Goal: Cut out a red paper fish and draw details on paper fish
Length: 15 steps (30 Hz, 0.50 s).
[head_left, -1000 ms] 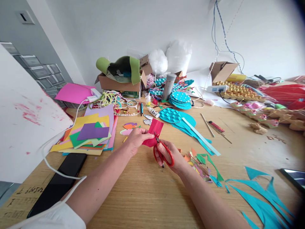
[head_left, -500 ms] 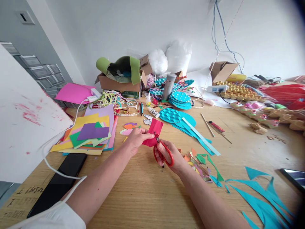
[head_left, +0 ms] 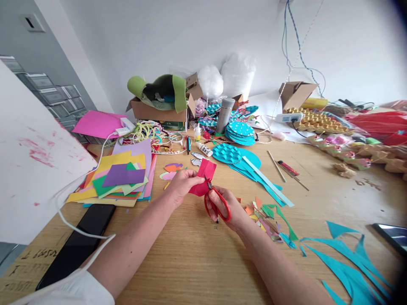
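Observation:
Between the thumb and fingers of my left hand (head_left: 184,186) is a piece of red paper (head_left: 208,167), held up over the table. My right hand (head_left: 230,207) is closed around the red handles of a pair of scissors (head_left: 226,210). The blades meet the paper's right side, close to my left thumb. Cut paper fish shapes (head_left: 173,167) in orange, purple and pink lie just beyond my left hand. To the right of my right hand is a heap of small coloured paper scraps (head_left: 267,220).
Stacked coloured paper (head_left: 124,176) and a black phone (head_left: 79,241) with a white cable lie on the left. Blue cut-outs (head_left: 251,159), a glue bottle (head_left: 205,149) and a grey flask (head_left: 225,115) stand or lie beyond my hands. Blue offcuts (head_left: 346,258) cover the near right.
The red paper and both hands have shifted very slightly left, along with a small shift of the view. My grip on the paper and the scissors looks the same.

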Each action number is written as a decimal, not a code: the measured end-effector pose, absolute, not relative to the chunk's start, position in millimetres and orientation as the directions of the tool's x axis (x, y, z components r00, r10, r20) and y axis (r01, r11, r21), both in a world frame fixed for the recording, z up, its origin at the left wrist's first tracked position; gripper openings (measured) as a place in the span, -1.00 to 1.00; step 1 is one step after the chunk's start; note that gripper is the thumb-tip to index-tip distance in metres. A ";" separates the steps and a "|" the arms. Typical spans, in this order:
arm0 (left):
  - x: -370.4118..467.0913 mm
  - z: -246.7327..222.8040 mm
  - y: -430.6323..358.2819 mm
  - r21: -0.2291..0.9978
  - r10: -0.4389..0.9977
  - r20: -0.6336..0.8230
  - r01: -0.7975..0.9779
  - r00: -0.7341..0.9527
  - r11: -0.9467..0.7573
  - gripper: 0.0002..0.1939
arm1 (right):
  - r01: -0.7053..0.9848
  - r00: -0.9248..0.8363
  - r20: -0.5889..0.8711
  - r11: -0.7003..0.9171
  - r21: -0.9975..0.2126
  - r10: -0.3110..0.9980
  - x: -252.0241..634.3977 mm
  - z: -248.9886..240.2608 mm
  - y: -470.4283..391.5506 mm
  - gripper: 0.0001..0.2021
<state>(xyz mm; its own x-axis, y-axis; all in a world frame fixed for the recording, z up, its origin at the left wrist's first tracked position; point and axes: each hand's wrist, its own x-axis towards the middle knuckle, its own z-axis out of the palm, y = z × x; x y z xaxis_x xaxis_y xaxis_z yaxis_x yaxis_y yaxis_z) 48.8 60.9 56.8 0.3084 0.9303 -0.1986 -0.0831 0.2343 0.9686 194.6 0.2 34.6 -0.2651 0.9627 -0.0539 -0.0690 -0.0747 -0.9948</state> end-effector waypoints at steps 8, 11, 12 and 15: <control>49.1 60.1 59.4 0.966 0.920 -0.206 -0.078 0.334 0.245 -0.77 | -0.088 -0.262 -0.070 -0.096 -0.991 0.963 195.4 30.6 0.9 -0.49; 49.2 61.0 59.0 0.964 0.921 -0.209 -0.089 0.328 0.250 -0.77 | -0.092 -0.256 -0.074 -0.101 -0.991 0.964 195.9 29.8 1.1 -0.49; 49.3 61.0 59.1 0.964 0.923 -0.207 -0.091 0.326 0.249 -0.77 | -0.094 -0.256 -0.075 -0.102 -0.990 0.964 196.0 29.9 1.1 -0.49; 49.3 59.8 59.8 0.964 0.924 -0.202 -0.099 0.325 0.245 -0.77 | -0.101 -0.260 -0.067 -0.096 -0.990 0.963 195.7 30.8 1.0 -0.48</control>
